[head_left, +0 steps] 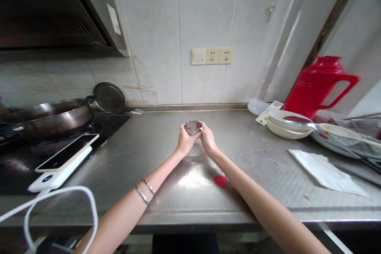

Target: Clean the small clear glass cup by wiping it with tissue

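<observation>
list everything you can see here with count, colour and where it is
small glass: 1, clear, held above the counter between both hands
counter: 1, steel, across the middle
red object: 1, on the counter under the right forearm, partly hidden
wok: 1, dark, on the stove at left
phone: 1, on a white power bank, front left
thermos jug: 1, red, back right
bowls: stacked, white, beside the jug
paper: 1, white, right
socket panel: 1, cream, on the wall
left hand: grips the glass
right hand: grips the glass

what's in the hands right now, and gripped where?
A small clear glass, held between left hand and right hand, each at one side. Exact finger contact is too small to tell.
</observation>
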`<move>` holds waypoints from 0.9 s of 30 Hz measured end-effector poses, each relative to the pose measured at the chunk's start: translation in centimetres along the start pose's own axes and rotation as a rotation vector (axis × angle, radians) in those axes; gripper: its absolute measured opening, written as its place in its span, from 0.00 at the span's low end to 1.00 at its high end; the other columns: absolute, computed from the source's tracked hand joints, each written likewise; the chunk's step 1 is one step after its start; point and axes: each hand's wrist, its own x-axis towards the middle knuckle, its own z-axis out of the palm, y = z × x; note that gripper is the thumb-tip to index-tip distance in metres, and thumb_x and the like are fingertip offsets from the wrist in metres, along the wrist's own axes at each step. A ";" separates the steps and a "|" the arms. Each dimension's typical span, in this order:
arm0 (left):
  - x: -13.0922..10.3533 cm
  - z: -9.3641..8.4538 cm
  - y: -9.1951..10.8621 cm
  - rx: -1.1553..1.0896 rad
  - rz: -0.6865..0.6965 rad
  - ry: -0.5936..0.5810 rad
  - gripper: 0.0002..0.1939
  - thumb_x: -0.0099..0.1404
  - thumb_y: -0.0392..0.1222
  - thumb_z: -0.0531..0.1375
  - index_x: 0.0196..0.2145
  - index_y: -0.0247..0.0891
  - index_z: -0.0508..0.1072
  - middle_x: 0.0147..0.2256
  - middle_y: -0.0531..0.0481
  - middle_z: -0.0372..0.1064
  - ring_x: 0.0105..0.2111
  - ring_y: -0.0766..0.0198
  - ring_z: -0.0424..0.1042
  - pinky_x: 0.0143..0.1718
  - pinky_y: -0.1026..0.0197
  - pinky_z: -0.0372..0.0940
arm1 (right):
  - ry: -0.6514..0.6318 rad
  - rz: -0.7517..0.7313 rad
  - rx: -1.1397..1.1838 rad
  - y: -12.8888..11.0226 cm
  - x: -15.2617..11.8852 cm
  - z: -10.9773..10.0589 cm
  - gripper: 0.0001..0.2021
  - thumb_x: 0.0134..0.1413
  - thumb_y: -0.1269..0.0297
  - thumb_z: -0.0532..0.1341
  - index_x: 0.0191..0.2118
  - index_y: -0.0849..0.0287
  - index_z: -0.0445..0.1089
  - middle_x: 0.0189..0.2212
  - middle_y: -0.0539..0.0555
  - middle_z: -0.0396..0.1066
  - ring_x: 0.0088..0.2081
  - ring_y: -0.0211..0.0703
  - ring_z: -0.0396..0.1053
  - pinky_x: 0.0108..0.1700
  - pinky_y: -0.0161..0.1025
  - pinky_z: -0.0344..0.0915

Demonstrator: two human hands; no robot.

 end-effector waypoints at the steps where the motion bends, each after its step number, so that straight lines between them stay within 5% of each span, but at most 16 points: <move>1: 0.0 0.0 0.1 -0.021 -0.002 -0.026 0.36 0.41 0.43 0.72 0.45 0.37 0.59 0.45 0.42 0.67 0.45 0.56 0.70 0.52 0.49 0.61 | 0.015 -0.008 -0.010 0.1 0.0 -0.1 0.17 0.52 0.51 0.55 0.40 0.55 0.74 0.41 0.51 0.75 0.48 0.45 0.68 0.49 0.40 0.64; 6: -0.5 0.1 1.2 -0.220 -0.003 -0.374 0.33 0.50 0.41 0.68 0.50 0.37 0.59 0.48 0.42 0.67 0.48 0.56 0.69 0.55 0.50 0.59 | 0.076 0.006 -0.016 -0.9 1.1 -1.2 0.17 0.50 0.51 0.55 0.38 0.56 0.74 0.40 0.51 0.76 0.46 0.46 0.69 0.46 0.39 0.65; 12: -0.5 0.0 1.6 -0.179 -0.058 -0.446 0.31 0.44 0.42 0.71 0.44 0.34 0.65 0.41 0.43 0.72 0.40 0.57 0.72 0.47 0.51 0.65 | -0.059 0.125 0.088 -3.1 1.0 -1.5 0.16 0.47 0.56 0.56 0.33 0.59 0.76 0.38 0.54 0.77 0.41 0.47 0.71 0.40 0.38 0.67; 16: -0.3 0.1 0.9 -0.146 -0.095 -0.404 0.33 0.41 0.45 0.72 0.43 0.35 0.64 0.33 0.49 0.72 0.32 0.61 0.72 0.39 0.52 0.68 | -0.089 0.202 0.133 -3.1 0.5 -0.9 0.15 0.48 0.57 0.56 0.31 0.60 0.76 0.37 0.55 0.77 0.38 0.46 0.72 0.40 0.39 0.67; 27: -0.2 -0.4 1.2 0.109 -0.009 -0.093 0.36 0.40 0.44 0.72 0.43 0.37 0.57 0.43 0.40 0.69 0.43 0.52 0.71 0.48 0.47 0.63 | 0.043 -0.049 -0.085 -0.5 -0.2 -0.1 0.19 0.52 0.49 0.55 0.42 0.55 0.74 0.44 0.52 0.74 0.48 0.45 0.68 0.53 0.41 0.60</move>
